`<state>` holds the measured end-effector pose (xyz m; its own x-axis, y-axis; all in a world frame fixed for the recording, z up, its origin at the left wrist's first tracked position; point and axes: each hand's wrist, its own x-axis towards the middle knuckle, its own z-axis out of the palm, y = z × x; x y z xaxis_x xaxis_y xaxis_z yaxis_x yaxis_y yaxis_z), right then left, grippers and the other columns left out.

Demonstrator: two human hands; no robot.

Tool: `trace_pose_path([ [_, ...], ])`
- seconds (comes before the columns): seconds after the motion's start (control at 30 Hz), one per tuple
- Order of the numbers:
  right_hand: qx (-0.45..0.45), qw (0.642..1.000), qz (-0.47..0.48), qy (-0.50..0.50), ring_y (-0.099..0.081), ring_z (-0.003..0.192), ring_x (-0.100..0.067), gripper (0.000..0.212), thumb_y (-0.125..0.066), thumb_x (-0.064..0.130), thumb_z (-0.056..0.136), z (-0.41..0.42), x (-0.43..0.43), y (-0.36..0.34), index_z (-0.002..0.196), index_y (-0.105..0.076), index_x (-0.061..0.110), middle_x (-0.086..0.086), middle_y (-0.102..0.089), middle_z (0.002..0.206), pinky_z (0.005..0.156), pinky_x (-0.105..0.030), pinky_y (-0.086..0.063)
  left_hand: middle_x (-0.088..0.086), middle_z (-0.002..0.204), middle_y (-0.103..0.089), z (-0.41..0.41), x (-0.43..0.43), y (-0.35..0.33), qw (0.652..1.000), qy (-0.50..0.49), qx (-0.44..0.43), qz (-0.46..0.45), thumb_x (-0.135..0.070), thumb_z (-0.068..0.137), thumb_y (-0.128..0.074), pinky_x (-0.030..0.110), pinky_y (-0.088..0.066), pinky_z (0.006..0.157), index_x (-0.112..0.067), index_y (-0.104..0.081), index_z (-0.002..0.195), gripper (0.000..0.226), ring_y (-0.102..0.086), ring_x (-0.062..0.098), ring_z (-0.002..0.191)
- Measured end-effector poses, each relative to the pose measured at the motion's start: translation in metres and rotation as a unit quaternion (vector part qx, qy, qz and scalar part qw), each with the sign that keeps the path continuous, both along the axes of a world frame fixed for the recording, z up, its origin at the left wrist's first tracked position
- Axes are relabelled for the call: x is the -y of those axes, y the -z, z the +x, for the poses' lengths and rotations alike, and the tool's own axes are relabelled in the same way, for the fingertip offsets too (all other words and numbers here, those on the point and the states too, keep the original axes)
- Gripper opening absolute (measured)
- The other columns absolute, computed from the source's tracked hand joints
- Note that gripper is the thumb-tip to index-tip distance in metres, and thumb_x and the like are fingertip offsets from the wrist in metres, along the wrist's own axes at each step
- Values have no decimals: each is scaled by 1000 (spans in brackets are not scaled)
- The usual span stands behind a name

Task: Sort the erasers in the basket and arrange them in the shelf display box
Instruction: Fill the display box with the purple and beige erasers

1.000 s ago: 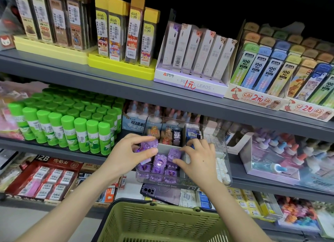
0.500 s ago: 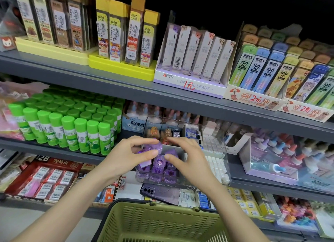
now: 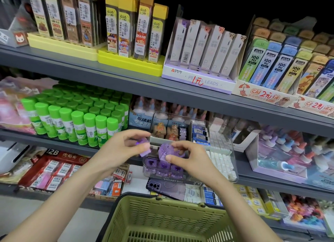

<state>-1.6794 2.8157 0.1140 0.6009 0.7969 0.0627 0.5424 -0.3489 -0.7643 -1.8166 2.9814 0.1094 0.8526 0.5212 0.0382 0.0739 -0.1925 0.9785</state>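
A clear plastic display box (image 3: 233, 162) stands on the middle shelf. Its left compartment holds a row of purple erasers (image 3: 163, 166); white erasers (image 3: 221, 157) fill the right side, brown and blue ones the back. My left hand (image 3: 122, 148) pinches purple erasers (image 3: 144, 146) just left of the box. My right hand (image 3: 184, 157) grips another purple eraser (image 3: 165, 150) above the front left compartment. The olive green basket (image 3: 162, 218) sits below both hands; what I see of its inside shows no erasers.
Green glue sticks (image 3: 77, 119) stand left of the box. A purple phone (image 3: 166, 186) lies on the shelf below. Glue bottles in a tray (image 3: 282, 157) sit to the right. Pencil lead boxes line the top shelf (image 3: 144, 86). Eraser packs (image 3: 54, 171) lie lower left.
My right hand has lifted from inside the box and taken a purple eraser next to my left hand. Both hands now meet above the front left compartment.
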Motion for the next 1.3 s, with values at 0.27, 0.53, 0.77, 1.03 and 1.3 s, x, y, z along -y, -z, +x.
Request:
trace_pose_path([
  [0.27,268,950,-158,-23,-45,103,-16,45,-66,53,77,-10,-36,11,116,-64,30,7,-62,109,90,-30,-31,-9,109,-63,-11,-16,2,999,-38,-17,-3,-9,75,-76,24,-46,87,-27,-66,101,33,-59,10,103],
  [0.53,277,951,-139,17,-38,101,-15,54,-67,66,67,-10,-38,22,113,-65,39,9,-42,95,75,-29,-16,-9,102,-65,-12,-12,-3,1000,-18,-15,13,-5,70,-79,8,-48,71,-22,-64,100,38,-61,-5,89],
  [0.77,229,970,-77,-1,-36,98,-7,77,-40,84,52,-7,-27,24,112,-64,40,17,-44,95,84,-28,-26,1,97,-67,-9,-1,-5,999,25,-22,26,3,67,-79,21,-53,74,-19,-65,97,39,-64,6,80],
  [1.03,17,999,40,-26,-47,113,2,43,-76,40,72,-9,6,5,110,-57,48,18,-61,113,99,-19,-35,6,105,-59,6,21,-7,995,97,16,18,8,66,-78,16,-49,65,-11,-68,100,40,-60,0,63],
  [1.3,4,998,59,37,-54,93,9,30,-75,24,78,6,34,0,93,-58,45,23,-64,95,78,-7,-38,-1,104,-61,24,26,-2,991,86,19,99,-6,73,-78,18,-49,70,-30,-64,99,38,-60,-3,76],
])
